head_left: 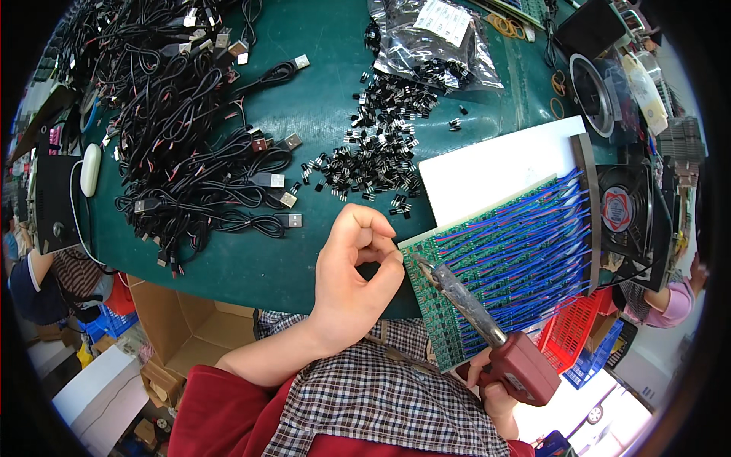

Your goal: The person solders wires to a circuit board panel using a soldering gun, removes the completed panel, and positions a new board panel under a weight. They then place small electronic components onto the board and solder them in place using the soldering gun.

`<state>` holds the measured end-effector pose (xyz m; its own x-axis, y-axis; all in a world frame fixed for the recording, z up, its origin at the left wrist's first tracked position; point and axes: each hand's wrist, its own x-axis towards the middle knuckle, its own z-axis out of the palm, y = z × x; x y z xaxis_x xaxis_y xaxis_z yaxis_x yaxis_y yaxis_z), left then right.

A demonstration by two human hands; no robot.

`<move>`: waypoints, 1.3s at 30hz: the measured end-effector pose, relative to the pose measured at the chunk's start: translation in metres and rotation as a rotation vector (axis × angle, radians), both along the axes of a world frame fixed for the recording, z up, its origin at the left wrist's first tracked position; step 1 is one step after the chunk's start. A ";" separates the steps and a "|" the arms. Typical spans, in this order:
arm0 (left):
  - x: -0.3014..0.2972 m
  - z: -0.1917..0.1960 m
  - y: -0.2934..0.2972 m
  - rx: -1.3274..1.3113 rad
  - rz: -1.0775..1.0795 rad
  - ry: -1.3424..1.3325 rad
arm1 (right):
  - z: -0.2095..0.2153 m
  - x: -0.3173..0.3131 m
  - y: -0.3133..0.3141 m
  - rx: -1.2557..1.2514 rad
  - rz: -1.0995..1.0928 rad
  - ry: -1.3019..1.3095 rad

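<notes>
My left hand (354,278) is closed in a pinch at the upper left corner of a green circuit board panel (438,308). Whatever its fingertips hold is too small to make out. Rows of blue and red wires (518,251) run across the panel toward a dark bar (588,213) on its right side. In my right hand (491,392) is a soldering gun (525,369) with a dark red body, its handle gripped low on the right. The gun's metal barrel slants up and left over the panel, and its tip lies near the pinching fingers.
Small black two-legged parts (373,145) lie heaped beyond my left hand, by a clear plastic bag (438,46). Bundled black USB cables (183,129) cover the left of the green table (304,114). A white sheet (487,167) lies behind the panel; a fan (626,209) stands right.
</notes>
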<state>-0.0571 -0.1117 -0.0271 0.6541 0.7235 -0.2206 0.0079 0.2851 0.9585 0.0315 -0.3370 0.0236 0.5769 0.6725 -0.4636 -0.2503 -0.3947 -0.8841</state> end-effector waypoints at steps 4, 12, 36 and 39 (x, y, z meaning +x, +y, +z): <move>-0.004 -0.002 0.002 -0.004 -0.032 -0.005 | 0.000 0.001 0.005 0.015 0.038 -0.014; -0.018 0.008 0.022 0.306 0.105 0.290 | -0.001 -0.010 0.006 0.072 -0.155 -0.127; -0.024 0.019 0.019 -0.192 -0.074 -0.057 | 0.004 -0.007 -0.015 0.048 -0.209 0.061; -0.022 0.022 0.012 -0.167 -0.038 -0.004 | 0.002 -0.007 -0.016 0.097 -0.204 0.087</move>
